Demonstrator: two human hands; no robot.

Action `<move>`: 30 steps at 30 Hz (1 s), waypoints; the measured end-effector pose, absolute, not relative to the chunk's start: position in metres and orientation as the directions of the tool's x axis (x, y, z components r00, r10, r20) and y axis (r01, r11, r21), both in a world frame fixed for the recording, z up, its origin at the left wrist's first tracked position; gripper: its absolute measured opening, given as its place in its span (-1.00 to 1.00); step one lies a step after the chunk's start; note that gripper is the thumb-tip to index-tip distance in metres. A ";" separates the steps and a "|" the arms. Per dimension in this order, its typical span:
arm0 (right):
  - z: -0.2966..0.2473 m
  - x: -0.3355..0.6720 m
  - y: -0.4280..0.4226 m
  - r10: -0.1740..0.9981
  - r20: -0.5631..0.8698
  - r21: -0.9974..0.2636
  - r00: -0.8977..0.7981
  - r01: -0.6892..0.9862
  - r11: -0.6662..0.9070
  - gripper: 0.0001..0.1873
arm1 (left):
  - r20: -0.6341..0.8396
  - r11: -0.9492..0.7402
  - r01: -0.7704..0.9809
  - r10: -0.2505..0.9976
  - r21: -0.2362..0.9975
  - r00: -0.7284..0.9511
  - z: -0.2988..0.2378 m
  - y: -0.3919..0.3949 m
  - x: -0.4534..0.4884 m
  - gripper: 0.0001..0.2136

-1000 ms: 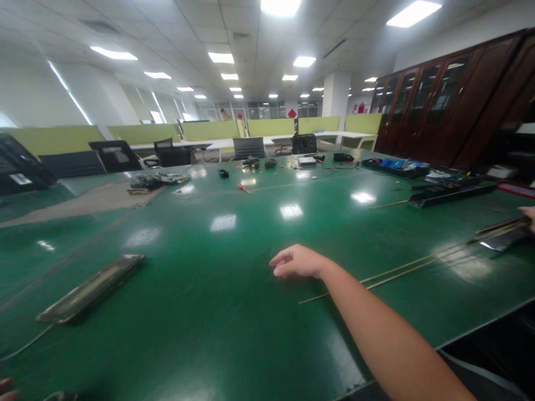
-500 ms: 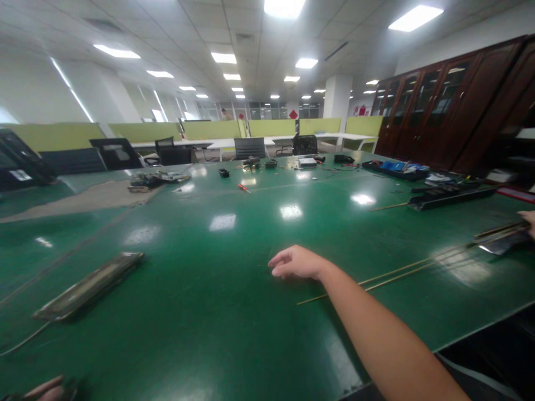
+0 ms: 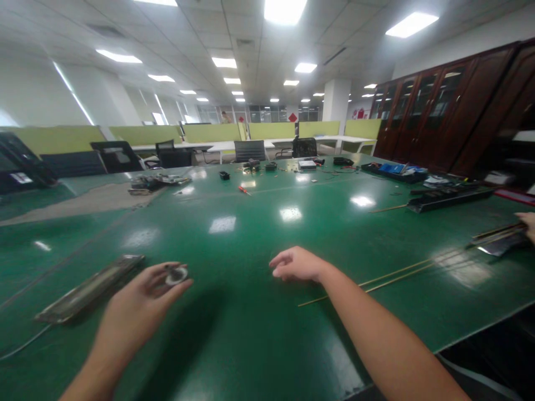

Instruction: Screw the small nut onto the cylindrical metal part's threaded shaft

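Observation:
My left hand [image 3: 144,298] is raised above the green table, left of centre. Between its thumb and fingers it grips a small round part [image 3: 176,275] with a pale ring and a dark middle; its exact kind is unclear. My right hand [image 3: 298,263] is low over the tabletop near the middle, thumb and fingers curled close together. Anything pinched there is too small to make out. Behind my right forearm lie two long thin brass-coloured rods [image 3: 401,279]. Left of my left hand rests a long flat panel [image 3: 90,287] with a cable.
At the right edge, another person's hand [image 3: 527,223] is at the rods' far ends. A red screwdriver [image 3: 243,190] lies farther back on the green table [image 3: 251,334]. A black channel-shaped tray [image 3: 451,199], a parts tray [image 3: 395,170] and a pile of parts [image 3: 156,181] also lie there.
My left hand has risen from the bottom left corner toward the centre, bringing the small round part into clear view. My right hand has hardly moved.

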State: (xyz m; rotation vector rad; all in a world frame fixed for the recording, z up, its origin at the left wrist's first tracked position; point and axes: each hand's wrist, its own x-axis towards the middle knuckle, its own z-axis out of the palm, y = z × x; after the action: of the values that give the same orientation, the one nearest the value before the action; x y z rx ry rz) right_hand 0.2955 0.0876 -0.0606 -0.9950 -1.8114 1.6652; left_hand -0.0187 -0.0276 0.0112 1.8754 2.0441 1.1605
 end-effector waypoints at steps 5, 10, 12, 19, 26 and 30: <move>-0.061 0.292 0.086 0.858 0.026 -0.935 -0.514 0.291 0.203 -0.56 | 0.355 -0.284 0.693 0.934 0.663 0.044 -0.019 0.038 0.056 -0.59; -0.061 0.291 0.080 0.845 0.238 -0.781 -0.479 0.423 0.459 -0.45 | 0.446 -0.507 0.711 0.844 0.486 0.297 -0.055 0.053 0.076 -0.75; -0.060 0.289 0.078 0.824 0.271 -0.750 -0.498 0.428 0.505 -0.42 | 0.447 -0.539 0.696 0.829 0.475 0.336 -0.062 0.052 0.073 -0.75; -0.059 0.285 0.072 0.795 0.372 -0.662 -0.479 0.464 0.589 -0.59 | 0.482 -0.508 0.679 0.839 0.531 0.251 -0.066 0.048 0.069 -0.68; -0.061 0.284 0.072 0.755 0.403 -0.589 -0.517 0.485 0.647 -0.78 | 0.495 -0.567 0.613 0.813 0.550 0.307 -0.062 0.043 0.076 -0.83; -0.064 0.283 0.073 0.741 0.407 -0.573 -0.535 0.482 0.663 -0.84 | 0.518 -0.587 0.587 0.799 0.558 0.307 -0.064 0.042 0.076 -0.82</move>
State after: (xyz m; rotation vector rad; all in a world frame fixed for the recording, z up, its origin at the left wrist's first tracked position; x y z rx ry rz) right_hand 0.2830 0.0727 -0.0645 -0.9409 -2.2386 0.5260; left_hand 0.0761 0.0424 -0.0638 2.3123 1.2606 1.1523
